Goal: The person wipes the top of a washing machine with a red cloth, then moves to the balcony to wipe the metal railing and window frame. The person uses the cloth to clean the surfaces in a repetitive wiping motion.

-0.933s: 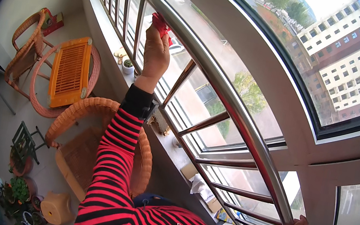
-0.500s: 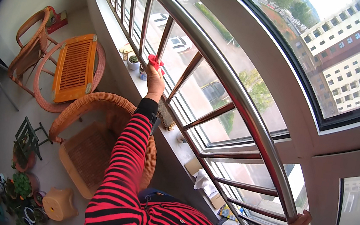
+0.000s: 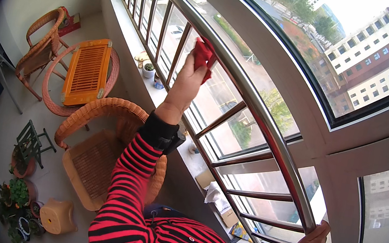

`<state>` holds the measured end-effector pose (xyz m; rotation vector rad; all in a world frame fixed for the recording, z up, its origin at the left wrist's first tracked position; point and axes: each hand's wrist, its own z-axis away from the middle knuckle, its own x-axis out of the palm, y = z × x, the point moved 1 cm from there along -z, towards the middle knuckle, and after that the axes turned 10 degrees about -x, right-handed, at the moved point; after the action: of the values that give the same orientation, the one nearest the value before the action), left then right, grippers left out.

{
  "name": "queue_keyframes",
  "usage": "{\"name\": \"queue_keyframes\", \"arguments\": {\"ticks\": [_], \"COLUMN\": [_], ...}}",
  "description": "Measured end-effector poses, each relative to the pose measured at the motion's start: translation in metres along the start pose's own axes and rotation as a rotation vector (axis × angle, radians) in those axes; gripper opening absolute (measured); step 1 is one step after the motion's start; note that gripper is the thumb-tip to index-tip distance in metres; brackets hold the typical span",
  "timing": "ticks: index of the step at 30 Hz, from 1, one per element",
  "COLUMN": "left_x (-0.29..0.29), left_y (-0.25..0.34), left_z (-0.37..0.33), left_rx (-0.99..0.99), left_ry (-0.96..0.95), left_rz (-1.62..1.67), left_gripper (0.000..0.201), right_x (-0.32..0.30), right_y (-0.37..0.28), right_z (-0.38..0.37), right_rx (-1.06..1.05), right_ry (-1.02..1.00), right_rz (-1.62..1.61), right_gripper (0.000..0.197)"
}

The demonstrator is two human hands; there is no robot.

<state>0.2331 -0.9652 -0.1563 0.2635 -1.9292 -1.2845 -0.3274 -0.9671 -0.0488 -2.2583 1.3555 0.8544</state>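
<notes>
A red cloth (image 3: 203, 56) is bunched in my left hand (image 3: 185, 82), which is closed around it. The cloth presses on an upright bar just under the shiny metal top rail (image 3: 253, 95) of the window railing. My left arm stretches forward in a red and black striped sleeve with a black cuff. At the lower right, my right hand (image 3: 312, 239) is wrapped round the near end of the same rail, above its foot on the sill.
A wicker armchair (image 3: 87, 167) stands to the left of the railing. Beyond it are an orange slatted table (image 3: 87, 71) and a rattan chair (image 3: 38, 49). Potted plants (image 3: 19, 192) and a tan stool (image 3: 58, 216) stand at lower left. A small potted cactus (image 3: 149, 70) sits on the sill.
My left hand has moved up the railing with the red cloth, from the foot of an upright bar to near the top rail. My right hand still holds the rail.
</notes>
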Motion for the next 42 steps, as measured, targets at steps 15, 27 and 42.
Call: {"name": "queue_keyframes", "arguments": {"ticks": [15,27,42], "left_x": [0.004,-0.091,0.094], "left_y": [-0.086,-0.234,-0.012], "left_z": [-0.006,0.028,0.097], "left_rx": [0.568,-0.122,-0.108], "left_ry": [0.267,0.387,-0.264], "left_rz": [-0.613,-0.685,0.054], "left_gripper": [0.042,0.048,0.052], "right_x": [-0.001,0.001,0.0], "right_y": [0.002,-0.004,-0.003], "right_z": [0.002,0.001,0.001], "right_rx": [-0.052,-0.069,-0.094], "right_ry": [0.006,0.048,0.023], "right_rz": [0.059,0.058,0.112], "right_gripper": [0.03,0.028,0.027]}}
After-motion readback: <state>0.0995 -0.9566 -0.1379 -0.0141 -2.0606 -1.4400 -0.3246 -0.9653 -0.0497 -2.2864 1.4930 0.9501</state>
